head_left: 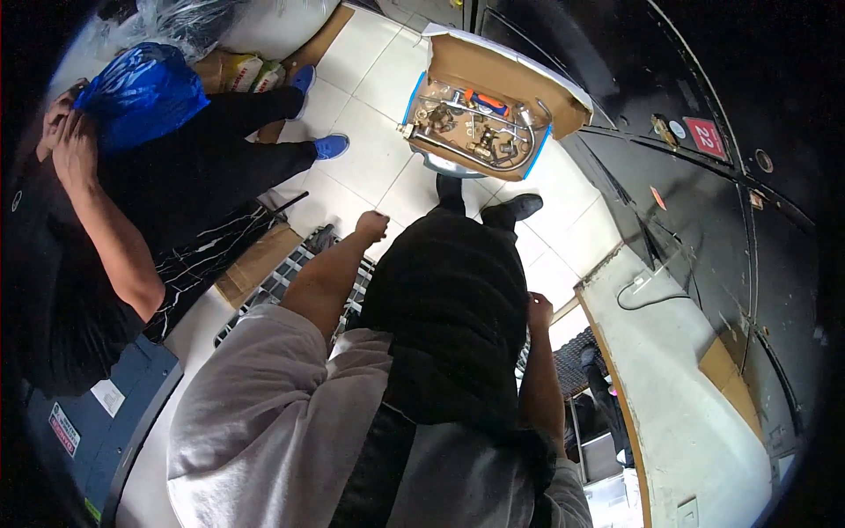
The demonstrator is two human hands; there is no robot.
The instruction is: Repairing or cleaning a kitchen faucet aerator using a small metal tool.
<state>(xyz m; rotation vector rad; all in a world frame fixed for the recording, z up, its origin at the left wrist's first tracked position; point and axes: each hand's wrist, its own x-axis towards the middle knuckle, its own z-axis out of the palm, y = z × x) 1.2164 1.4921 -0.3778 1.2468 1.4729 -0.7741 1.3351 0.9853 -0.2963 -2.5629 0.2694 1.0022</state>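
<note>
My left hand hangs beside my left thigh, its fingers curled in and no object showing in them. At my right hip, my right hand is close against my dark apron; its fingers are partly hidden, so I cannot tell their state. Neither hand touches the open cardboard box on the floor ahead of my feet. Inside it lie a curved metal spout pipe, an orange-and-blue handled tool and several brass and chrome fittings.
On the left a person in dark clothes holds a blue plastic bag. A slatted rack stands beside my left leg. Dark metal doors and a low white wall run along the right. White tiles cover the floor.
</note>
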